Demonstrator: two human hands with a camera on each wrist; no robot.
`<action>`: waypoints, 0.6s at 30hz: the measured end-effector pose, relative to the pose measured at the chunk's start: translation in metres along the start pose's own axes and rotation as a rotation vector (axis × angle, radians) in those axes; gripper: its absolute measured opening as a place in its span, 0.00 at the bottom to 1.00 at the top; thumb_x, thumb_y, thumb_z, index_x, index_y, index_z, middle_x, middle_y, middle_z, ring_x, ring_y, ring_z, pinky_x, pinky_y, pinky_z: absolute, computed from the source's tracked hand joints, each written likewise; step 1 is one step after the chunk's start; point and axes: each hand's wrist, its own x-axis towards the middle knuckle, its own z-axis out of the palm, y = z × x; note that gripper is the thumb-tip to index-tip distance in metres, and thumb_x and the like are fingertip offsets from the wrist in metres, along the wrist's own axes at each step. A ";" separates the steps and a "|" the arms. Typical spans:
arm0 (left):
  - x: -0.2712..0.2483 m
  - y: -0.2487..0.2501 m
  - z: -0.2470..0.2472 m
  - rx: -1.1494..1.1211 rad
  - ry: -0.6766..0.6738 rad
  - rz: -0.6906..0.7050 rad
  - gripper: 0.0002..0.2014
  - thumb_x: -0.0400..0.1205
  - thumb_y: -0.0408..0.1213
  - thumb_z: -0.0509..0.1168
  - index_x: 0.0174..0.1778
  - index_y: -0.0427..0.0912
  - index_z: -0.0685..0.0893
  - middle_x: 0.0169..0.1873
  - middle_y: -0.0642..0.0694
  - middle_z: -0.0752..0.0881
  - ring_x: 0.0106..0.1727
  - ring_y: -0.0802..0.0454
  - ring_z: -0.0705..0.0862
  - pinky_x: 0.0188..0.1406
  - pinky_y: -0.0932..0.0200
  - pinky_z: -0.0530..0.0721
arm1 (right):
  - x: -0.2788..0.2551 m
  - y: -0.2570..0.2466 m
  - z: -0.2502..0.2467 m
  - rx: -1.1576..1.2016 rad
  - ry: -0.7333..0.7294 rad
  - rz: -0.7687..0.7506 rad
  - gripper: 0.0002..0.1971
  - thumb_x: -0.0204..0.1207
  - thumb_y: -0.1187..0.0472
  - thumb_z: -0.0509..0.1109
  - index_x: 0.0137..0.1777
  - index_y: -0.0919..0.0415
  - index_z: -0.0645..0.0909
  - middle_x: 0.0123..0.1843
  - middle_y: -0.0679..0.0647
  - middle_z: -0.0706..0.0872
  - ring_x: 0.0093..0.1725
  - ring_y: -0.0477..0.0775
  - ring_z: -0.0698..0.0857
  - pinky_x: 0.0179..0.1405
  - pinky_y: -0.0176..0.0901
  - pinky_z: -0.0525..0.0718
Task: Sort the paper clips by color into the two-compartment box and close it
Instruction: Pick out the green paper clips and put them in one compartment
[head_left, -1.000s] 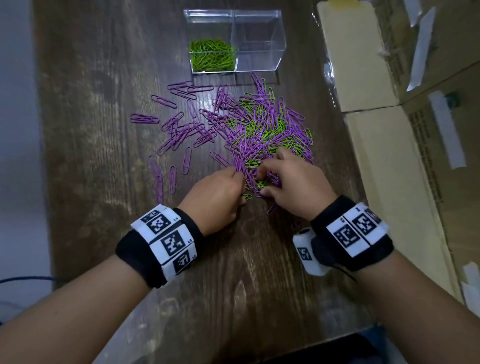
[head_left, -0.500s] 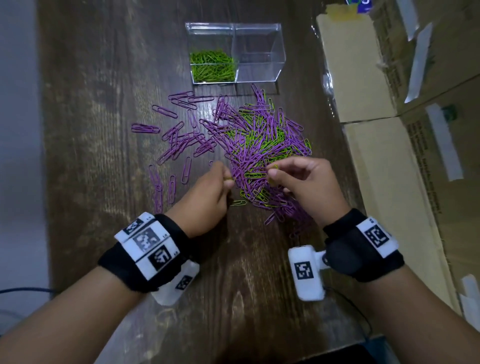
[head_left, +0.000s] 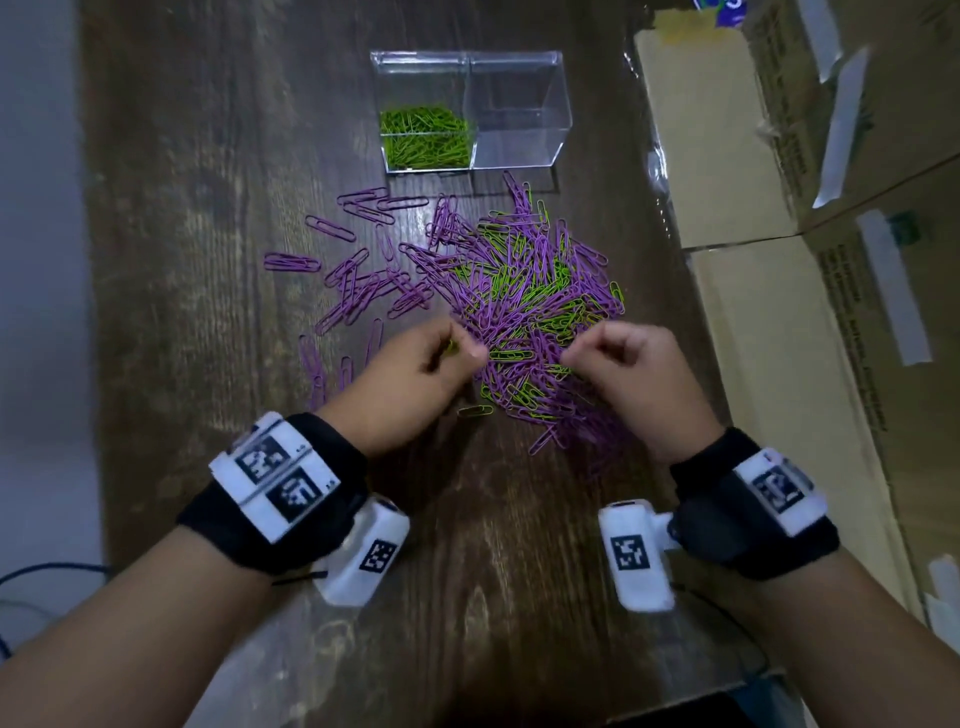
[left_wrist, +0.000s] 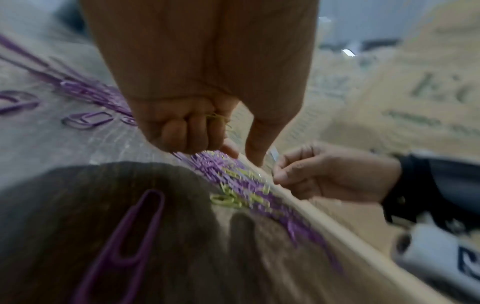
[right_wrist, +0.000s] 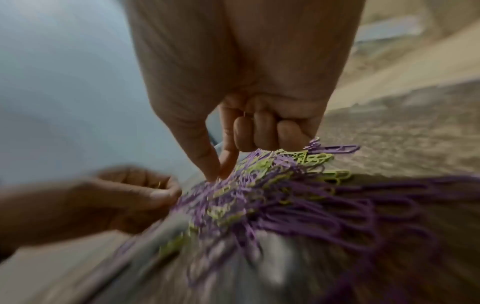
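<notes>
The clear two-compartment box (head_left: 470, 111) stands open at the far side of the table. Its left half holds green clips (head_left: 423, 137) and its right half shows nothing inside. A mixed pile of purple and green clips (head_left: 524, 291) lies in the middle. My left hand (head_left: 436, 358) sits at the pile's near-left edge, with green clips (left_wrist: 217, 118) gripped in its curled fingers. My right hand (head_left: 613, 358) is at the near-right edge with its fingers curled. Its thumb and forefinger (right_wrist: 217, 172) pinch into the clips; the colour of the pinched clip is blurred.
Loose purple clips (head_left: 363, 280) are scattered left of the pile. One green clip (head_left: 475, 410) lies alone near my left hand. Cardboard boxes (head_left: 779, 291) line the table's right side. A dark cable (head_left: 47, 569) hangs off the left edge.
My hands were close together at the pile's near edge and have drawn apart. The right hand has lifted a little with its fingertips pinched.
</notes>
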 end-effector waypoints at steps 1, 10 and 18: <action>-0.003 -0.003 0.003 0.199 0.002 0.040 0.08 0.79 0.44 0.67 0.38 0.46 0.77 0.25 0.57 0.76 0.27 0.63 0.74 0.31 0.64 0.72 | -0.003 0.006 0.003 -0.212 -0.014 -0.088 0.09 0.70 0.65 0.76 0.31 0.56 0.83 0.24 0.42 0.78 0.26 0.39 0.74 0.30 0.34 0.72; -0.013 -0.006 0.019 0.786 0.033 0.094 0.09 0.76 0.49 0.68 0.41 0.48 0.77 0.39 0.50 0.84 0.47 0.44 0.84 0.38 0.56 0.74 | -0.011 0.031 0.010 -0.641 0.003 -0.237 0.09 0.66 0.56 0.80 0.38 0.54 0.81 0.38 0.48 0.84 0.38 0.51 0.83 0.41 0.50 0.82; -0.015 -0.005 0.011 0.744 0.025 0.045 0.10 0.75 0.46 0.69 0.45 0.50 0.75 0.37 0.51 0.81 0.48 0.42 0.84 0.40 0.53 0.78 | -0.005 0.028 -0.013 -0.668 0.065 -0.199 0.10 0.65 0.61 0.80 0.41 0.53 0.81 0.26 0.40 0.73 0.28 0.39 0.73 0.34 0.41 0.73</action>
